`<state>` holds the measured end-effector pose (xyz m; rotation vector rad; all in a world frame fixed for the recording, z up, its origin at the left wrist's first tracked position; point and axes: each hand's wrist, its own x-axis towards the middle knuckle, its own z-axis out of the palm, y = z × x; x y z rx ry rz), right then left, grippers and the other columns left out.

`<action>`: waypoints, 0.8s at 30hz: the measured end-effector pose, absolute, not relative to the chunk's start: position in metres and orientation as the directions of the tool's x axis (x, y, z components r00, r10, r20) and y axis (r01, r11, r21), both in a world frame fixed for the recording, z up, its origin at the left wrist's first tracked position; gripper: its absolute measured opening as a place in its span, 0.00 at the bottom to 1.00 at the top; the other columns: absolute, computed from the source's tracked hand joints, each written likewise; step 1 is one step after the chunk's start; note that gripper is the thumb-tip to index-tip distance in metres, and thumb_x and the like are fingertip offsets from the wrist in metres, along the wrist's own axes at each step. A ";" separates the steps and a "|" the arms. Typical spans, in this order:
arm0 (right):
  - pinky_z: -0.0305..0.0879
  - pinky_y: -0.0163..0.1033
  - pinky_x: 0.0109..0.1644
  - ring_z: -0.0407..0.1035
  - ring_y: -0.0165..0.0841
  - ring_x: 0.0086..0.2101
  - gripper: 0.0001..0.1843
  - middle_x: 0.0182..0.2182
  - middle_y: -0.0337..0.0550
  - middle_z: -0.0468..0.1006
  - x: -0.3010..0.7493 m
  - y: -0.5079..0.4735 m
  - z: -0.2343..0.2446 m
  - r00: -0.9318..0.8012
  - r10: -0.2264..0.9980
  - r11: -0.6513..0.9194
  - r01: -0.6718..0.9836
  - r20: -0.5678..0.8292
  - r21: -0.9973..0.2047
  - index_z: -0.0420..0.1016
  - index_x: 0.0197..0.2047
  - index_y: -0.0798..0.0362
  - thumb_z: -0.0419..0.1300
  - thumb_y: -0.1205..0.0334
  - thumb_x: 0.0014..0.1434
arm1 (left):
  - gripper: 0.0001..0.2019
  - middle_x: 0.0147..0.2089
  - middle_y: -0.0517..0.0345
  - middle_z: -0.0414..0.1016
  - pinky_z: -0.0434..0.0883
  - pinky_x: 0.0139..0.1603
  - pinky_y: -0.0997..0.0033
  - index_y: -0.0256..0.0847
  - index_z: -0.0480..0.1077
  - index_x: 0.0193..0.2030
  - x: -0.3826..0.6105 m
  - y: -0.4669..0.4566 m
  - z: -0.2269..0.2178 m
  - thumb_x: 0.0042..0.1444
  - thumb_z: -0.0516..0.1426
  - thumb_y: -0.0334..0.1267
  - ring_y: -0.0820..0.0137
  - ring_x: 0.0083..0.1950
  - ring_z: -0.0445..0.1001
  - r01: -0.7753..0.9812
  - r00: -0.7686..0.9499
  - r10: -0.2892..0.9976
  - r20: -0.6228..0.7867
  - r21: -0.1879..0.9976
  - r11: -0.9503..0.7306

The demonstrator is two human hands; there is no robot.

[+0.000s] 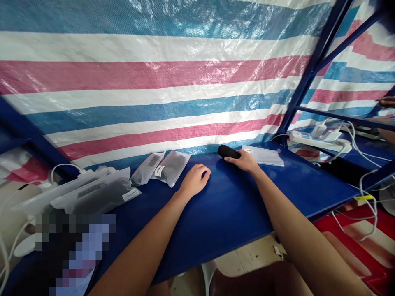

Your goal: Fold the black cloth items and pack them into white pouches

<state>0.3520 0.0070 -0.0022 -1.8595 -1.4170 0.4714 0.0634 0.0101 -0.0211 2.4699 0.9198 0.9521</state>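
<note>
My right hand (pixel 245 161) grips a black, elongated, soft-looking bundle (pixel 227 152) near the back edge of the blue table (pixel 212 218). What kind of thing the bundle is, I cannot tell. Just right of that hand lies a flat frosted plastic bag (pixel 265 156) with a small white label. My left hand (pixel 196 179) rests on the tabletop, fingers loosely bent and thumb apart, with nothing in it. Close to its left are two frosted zip bags with dark contents, a nearer one (pixel 174 166) and a farther one (pixel 148 167).
Larger frosted bags (pixel 92 195) are piled at the left, beside cables and a pixelated area. Striped plastic sheeting (pixel 160 78) hangs behind the table between blue metal posts (pixel 311 78). A white power strip (pixel 321 142) with plugs lies at right, above a red stool (pixel 358 246).
</note>
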 end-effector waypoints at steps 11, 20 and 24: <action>0.75 0.37 0.25 0.77 0.35 0.24 0.34 0.29 0.44 0.85 0.318 -0.020 0.010 -0.414 0.895 -0.163 0.043 -0.166 -0.986 0.85 0.52 0.50 0.78 0.33 0.52 | 0.32 0.74 0.44 0.73 0.65 0.77 0.38 0.49 0.68 0.74 0.064 0.007 -0.025 0.67 0.66 0.53 0.43 0.77 0.67 0.485 0.637 0.630 0.444 0.403 -0.776; 0.83 0.49 0.57 0.84 0.45 0.45 0.34 0.45 0.53 0.89 0.310 -0.011 0.006 -0.276 0.959 -0.143 -0.272 -0.065 -0.952 0.84 0.48 0.51 0.75 0.29 0.55 | 0.11 0.58 0.58 0.86 0.77 0.64 0.58 0.53 0.83 0.55 0.066 0.003 -0.019 0.72 0.62 0.42 0.58 0.59 0.84 0.415 0.638 0.610 0.470 0.457 -0.787; 0.78 0.56 0.66 0.82 0.48 0.50 0.33 0.50 0.52 0.87 0.316 -0.004 0.015 -0.047 0.999 0.005 -0.358 0.023 -0.934 0.81 0.51 0.47 0.66 0.26 0.62 | 0.12 0.57 0.55 0.87 0.78 0.64 0.56 0.49 0.85 0.52 0.066 0.005 -0.022 0.74 0.58 0.41 0.57 0.58 0.85 0.502 0.557 0.684 0.471 0.465 -0.729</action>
